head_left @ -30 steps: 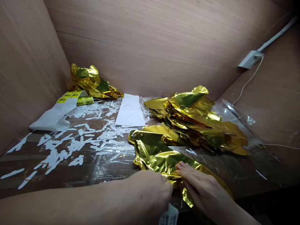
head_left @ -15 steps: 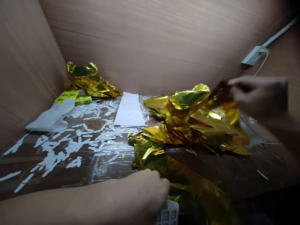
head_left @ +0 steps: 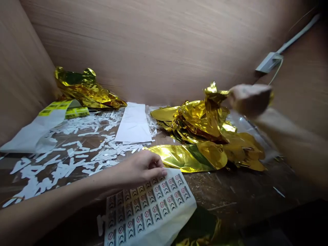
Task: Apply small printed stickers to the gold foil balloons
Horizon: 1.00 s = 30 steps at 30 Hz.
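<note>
My left hand (head_left: pixel 146 167) pinches the upper edge of a sticker sheet (head_left: pixel 151 208) printed with rows of CE marks and red prohibition signs. Blurred by motion, my right hand (head_left: pixel 249 99) is closed on a raised end of a flat gold foil balloon (head_left: pixel 214 99), above a heap of such uninflated balloons (head_left: pixel 189 119). One more flat gold balloon (head_left: pixel 189 157) lies just beyond the sticker sheet. Part of another dark gold foil piece (head_left: pixel 202 222) shows below the sheet, at the bottom of the view.
White paper strips (head_left: pixel 69 164) litter the table's left half. A stack of white paper (head_left: pixel 134 123) lies near the back panel. Yellow labels on a backing strip (head_left: pixel 55 107) and a second gold foil pile (head_left: pixel 84 89) occupy the left corner. A white cable box (head_left: pixel 268 63) hangs at right.
My left hand has moved up with the sticker sheet, showing much more of it. My right hand has shifted left, lifting foil at the heap. The foil in front has slid down and mostly out of view.
</note>
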{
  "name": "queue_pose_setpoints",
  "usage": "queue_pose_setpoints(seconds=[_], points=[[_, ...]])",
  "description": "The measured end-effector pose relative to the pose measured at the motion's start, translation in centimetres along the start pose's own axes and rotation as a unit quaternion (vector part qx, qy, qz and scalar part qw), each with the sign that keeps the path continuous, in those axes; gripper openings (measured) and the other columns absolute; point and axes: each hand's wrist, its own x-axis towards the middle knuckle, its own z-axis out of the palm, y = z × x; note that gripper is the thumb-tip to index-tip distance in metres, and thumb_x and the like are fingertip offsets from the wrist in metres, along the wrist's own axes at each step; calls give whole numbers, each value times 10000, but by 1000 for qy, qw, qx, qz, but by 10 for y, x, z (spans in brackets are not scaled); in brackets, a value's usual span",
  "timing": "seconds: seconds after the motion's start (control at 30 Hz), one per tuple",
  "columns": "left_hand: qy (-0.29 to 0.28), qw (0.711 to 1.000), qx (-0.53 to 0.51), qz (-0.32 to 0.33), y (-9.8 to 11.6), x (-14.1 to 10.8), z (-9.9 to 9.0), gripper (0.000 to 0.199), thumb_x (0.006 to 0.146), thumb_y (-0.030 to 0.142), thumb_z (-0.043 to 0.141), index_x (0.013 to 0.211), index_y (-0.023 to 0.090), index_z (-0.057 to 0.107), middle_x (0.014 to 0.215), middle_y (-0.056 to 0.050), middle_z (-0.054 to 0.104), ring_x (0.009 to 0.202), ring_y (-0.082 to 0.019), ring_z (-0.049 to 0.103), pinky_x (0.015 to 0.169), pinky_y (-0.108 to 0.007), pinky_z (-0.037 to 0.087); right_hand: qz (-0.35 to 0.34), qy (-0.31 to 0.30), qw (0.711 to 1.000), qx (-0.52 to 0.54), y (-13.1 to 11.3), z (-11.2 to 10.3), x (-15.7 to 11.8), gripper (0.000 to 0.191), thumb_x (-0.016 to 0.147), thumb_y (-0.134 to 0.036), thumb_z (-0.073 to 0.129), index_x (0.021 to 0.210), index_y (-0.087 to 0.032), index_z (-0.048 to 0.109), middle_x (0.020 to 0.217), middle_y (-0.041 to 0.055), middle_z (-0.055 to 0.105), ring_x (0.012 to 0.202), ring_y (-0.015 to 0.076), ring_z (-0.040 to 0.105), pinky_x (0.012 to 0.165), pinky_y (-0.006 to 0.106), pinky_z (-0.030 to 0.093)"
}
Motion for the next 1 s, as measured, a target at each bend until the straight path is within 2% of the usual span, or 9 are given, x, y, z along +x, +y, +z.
queue_pose_setpoints(seconds=[0.1,0.27,0.4,0.47,0.57,0.67,0.77,0.83,1.0], points=[[2,999,-25,-21,-6,2,-4,409,911,544,601,884,155,724,779,-31,671,685,-166,575,573,-247,380,-65,-137,988,-20,0,38,-29,316,953,-223,575,725,-51,712,702,87,702,784,66,616,734,317,356],[-5,995,-62,-74,-10,6,-7,460,891,591,605,855,147,720,734,-24,645,620,-146,542,526,-228,357,-88,-254,962,-41,18,61,-40,178,882,-42,582,783,-46,729,879,144,774,814,32,638,776,311,339],[6,995,-64,-79,-14,9,-8,454,886,581,608,811,146,713,702,-17,624,598,-140,520,520,-231,353,5,-242,964,-106,45,57,-17,199,856,-96,608,918,43,737,1024,291,734,955,185,692,774,410,325],[15,994,-76,-83,-15,9,-9,444,867,575,631,817,143,724,720,-25,645,603,-144,535,521,-235,363,32,-233,964,-122,42,51,-8,432,819,-157,660,1163,105,682,1184,382,654,1092,305,671,780,440,330],[44,991,-89,-95,-16,10,-11,455,836,593,664,804,144,725,730,-38,668,612,-155,559,513,-237,369,0,-158,983,-94,-2,29,-16,793,829,-200,660,1499,123,386,1490,424,396,1394,395,461,909,443,364],[83,987,-90,-101,-13,9,-11,488,844,624,653,758,145,698,667,-27,632,581,-146,531,485,-233,336,-111,25,987,115,-80,1,-50,565,885,-152,611,1437,-47,554,1419,228,597,1330,287,555,1086,374,388],[112,987,-90,-77,-9,7,-12,489,868,608,649,734,138,679,619,5,560,546,-115,450,485,-230,301,-230,-136,904,335,-153,-12,-92,436,902,-248,683,1334,-204,639,1282,84,710,1156,210,680,1019,328,514],[126,986,-93,-65,-7,6,-13,489,883,595,646,729,132,679,596,23,518,533,-101,402,487,-230,275,-243,-216,852,410,-183,-6,-113,461,846,-332,786,1271,-210,656,1209,60,738,1061,195,715,944,311,560],[130,982,-125,-55,-5,4,-17,378,879,518,708,884,140,703,656,7,623,577,-111,484,523,-220,334,-112,-202,818,527,-196,25,-137,79,873,-233,757,931,-199,717,871,-7,755,768,126,701,719,235,557]])
